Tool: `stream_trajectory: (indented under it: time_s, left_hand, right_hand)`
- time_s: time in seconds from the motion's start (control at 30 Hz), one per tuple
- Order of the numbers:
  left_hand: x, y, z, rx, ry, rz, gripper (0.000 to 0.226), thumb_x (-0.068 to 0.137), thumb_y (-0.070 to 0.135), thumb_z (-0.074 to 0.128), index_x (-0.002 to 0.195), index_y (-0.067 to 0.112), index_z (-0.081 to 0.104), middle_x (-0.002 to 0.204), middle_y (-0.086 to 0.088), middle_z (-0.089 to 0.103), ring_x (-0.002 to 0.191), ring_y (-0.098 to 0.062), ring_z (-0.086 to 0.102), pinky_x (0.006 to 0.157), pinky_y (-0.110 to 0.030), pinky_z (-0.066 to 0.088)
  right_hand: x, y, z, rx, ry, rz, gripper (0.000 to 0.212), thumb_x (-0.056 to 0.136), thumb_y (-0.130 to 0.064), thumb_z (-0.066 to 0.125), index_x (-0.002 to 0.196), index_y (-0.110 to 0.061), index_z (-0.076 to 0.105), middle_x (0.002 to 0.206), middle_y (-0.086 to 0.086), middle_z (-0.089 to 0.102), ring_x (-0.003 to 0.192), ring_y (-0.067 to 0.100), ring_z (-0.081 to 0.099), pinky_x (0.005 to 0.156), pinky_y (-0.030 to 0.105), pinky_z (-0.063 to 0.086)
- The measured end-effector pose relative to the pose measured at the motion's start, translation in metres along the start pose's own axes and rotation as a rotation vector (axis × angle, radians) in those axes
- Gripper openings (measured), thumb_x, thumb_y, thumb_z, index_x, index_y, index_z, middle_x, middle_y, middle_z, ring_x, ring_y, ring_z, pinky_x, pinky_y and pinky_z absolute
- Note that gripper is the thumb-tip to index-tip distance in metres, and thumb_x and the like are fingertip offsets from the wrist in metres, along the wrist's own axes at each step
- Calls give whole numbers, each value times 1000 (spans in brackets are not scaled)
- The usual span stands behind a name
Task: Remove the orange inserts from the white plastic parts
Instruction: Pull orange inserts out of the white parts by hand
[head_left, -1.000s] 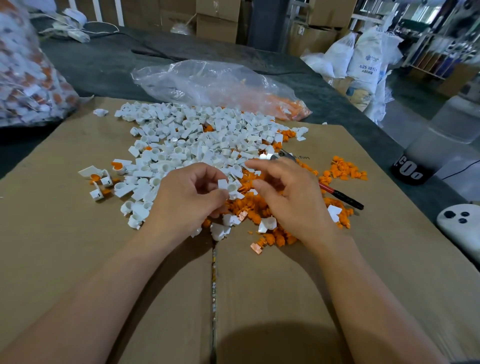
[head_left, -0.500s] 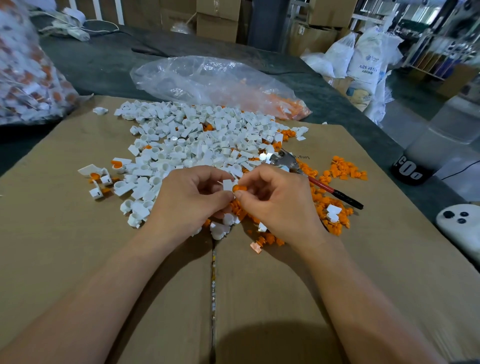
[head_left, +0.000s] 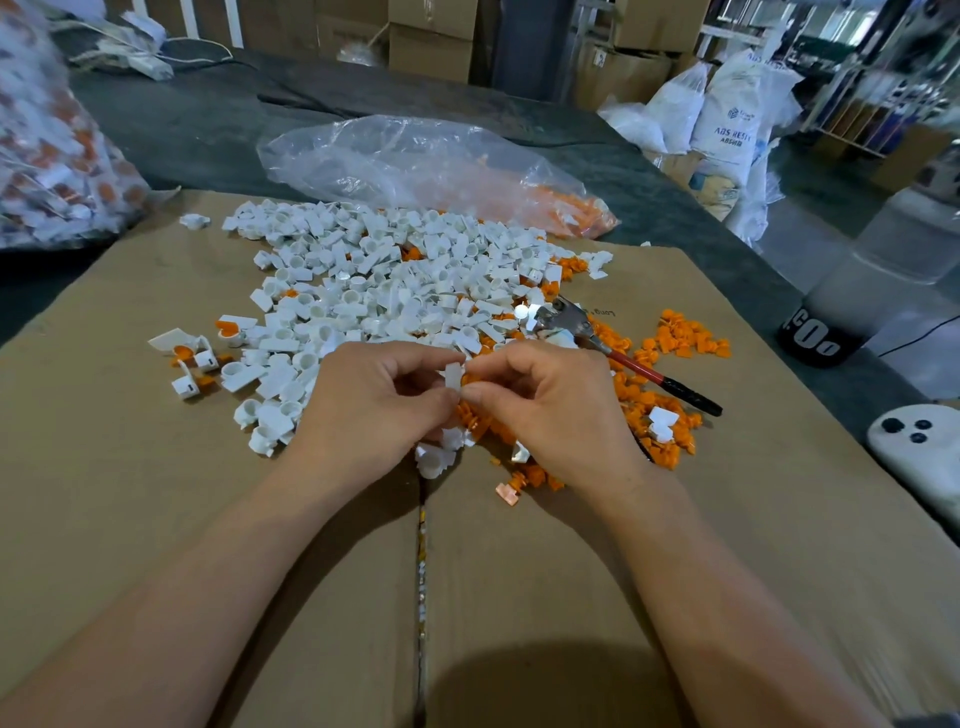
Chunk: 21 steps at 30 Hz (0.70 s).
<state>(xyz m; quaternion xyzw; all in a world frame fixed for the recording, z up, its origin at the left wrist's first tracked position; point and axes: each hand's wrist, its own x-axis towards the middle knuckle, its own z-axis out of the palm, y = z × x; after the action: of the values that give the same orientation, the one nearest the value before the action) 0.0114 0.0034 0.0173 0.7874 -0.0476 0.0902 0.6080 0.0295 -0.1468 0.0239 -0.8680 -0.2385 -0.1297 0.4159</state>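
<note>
Fingertips (head_left: 434, 400) of the left hand (head_left: 371, 410) pinch one white plastic part (head_left: 453, 375), steadying it just in front of the white pile (head_left: 395, 280). The right hand (head_left: 550, 410) pinches its orange insert (head_left: 466, 381), presumably to pull it free. Loose orange inserts (head_left: 644, 405) lie right of the pile, apparently kept apart for sorting.

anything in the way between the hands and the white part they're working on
Nothing visible. The left hand and right hand pinch the white part directly from either side, above the loose orange inserts.
</note>
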Motion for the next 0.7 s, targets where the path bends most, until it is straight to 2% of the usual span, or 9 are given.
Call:
stream_trajectory:
  time_s: [0.07, 0.17, 0.27, 0.4, 0.5, 0.7]
  left_hand:
    - [1, 1, -1, -60, 15, -23, 27, 78, -8, 65, 91, 15, 70, 61, -1, 64, 47, -2, 61, 48, -10, 46]
    - [1, 3, -2, -150, 7, -58, 28, 78, -12, 62, 87, 13, 69, 57, -4, 61, 47, -7, 61, 48, -13, 48]
    - [2, 3, -3, -204, -3, -74, 28, 78, -13, 61, 87, 13, 70, 52, -1, 59, 45, -8, 60, 47, -15, 48]
    - [1, 5, -3, -225, -24, -70, 27, 78, -14, 59, 90, 7, 70, 52, -3, 57, 45, -7, 59, 46, -14, 47]
    - [0, 6, -4, -227, -38, -75, 30, 78, -15, 59, 83, 14, 69, 49, 2, 57, 46, -7, 60, 46, -14, 47]
    - [0, 6, -4, -248, -44, -97, 27, 78, -14, 59, 88, 8, 70, 53, -2, 59, 48, -8, 61, 47, -15, 48]
  right_hand:
    - [0, 0, -1, 13, -36, -26, 22, 79, -11, 70, 101, -8, 70, 75, -13, 59, 69, 1, 60, 67, 12, 50]
    - [1, 1, -1, 2, -45, -50, 27, 79, -11, 69, 107, -11, 68, 77, -8, 59, 70, 5, 58, 67, 15, 49]
    - [1, 2, -1, 76, -16, -8, 27, 78, -11, 71, 105, -16, 69, 86, -4, 65, 78, 7, 63, 73, 19, 51]
    - [0, 2, 0, 259, -65, 107, 31, 77, -6, 70, 102, -24, 66, 87, -18, 65, 81, -2, 65, 76, 14, 51]
    - [1, 3, 0, 307, -66, 145, 25, 76, -5, 71, 98, -16, 70, 86, -9, 68, 82, 5, 67, 77, 19, 53]
    - [1, 1, -3, 365, -86, 144, 27, 74, -1, 71, 93, -21, 69, 85, -8, 68, 82, 7, 67, 79, 22, 54]
